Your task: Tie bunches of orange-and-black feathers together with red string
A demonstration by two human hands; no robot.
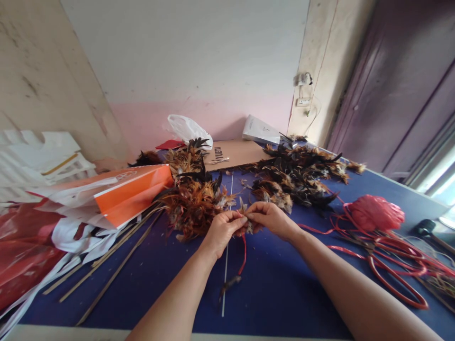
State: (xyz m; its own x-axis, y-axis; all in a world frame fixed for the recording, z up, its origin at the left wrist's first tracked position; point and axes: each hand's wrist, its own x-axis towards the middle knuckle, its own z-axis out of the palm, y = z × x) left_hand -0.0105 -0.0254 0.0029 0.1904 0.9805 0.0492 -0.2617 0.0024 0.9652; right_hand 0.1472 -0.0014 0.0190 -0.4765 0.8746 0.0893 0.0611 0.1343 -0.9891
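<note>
My left hand (225,229) and my right hand (272,219) meet over the middle of the table, thumbs and forefingers pinched. Between them is a small tuft of feathers (250,227) with red plastic string at the fingertips. Below the hands a red string (245,255) hangs down toward a small dark piece (231,283) on the table. Left of my left hand lies a heap of brown and black feathers (192,206). Another feather pile (298,173) spreads beyond my right hand. The fingers partly hide how the string runs around the tuft.
The blue table (277,289) carries a ball of red plastic string (377,213) and red-handled scissors (398,274) at right. Thin sticks (119,267) lie at left beside an orange-and-white bag (133,196). A cardboard sheet (236,152) and white box (261,129) are at the back.
</note>
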